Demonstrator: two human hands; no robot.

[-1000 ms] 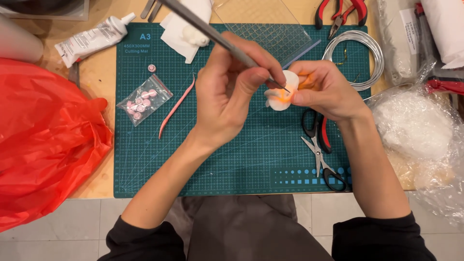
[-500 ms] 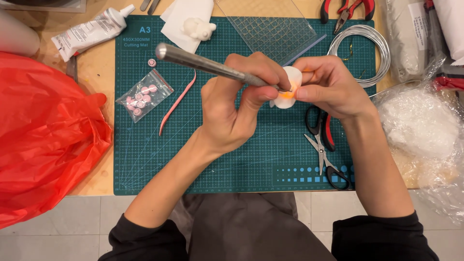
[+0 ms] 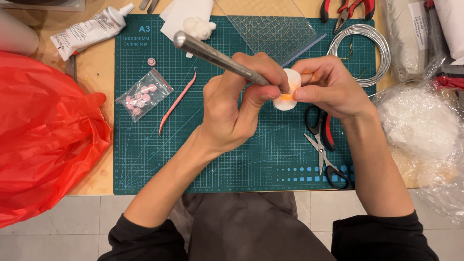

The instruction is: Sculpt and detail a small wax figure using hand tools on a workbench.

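We see the left hand (image 3: pixel 232 111) clenched around a metal ball-tipped tool (image 3: pixel 217 57), its tip pressed on a small white and orange clay piece (image 3: pixel 286 99). The right hand (image 3: pixel 328 87) grips this piece between fingers, above the green cutting mat (image 3: pixel 145 159). Black scissors (image 3: pixel 323 145) lie just beside the right wrist.
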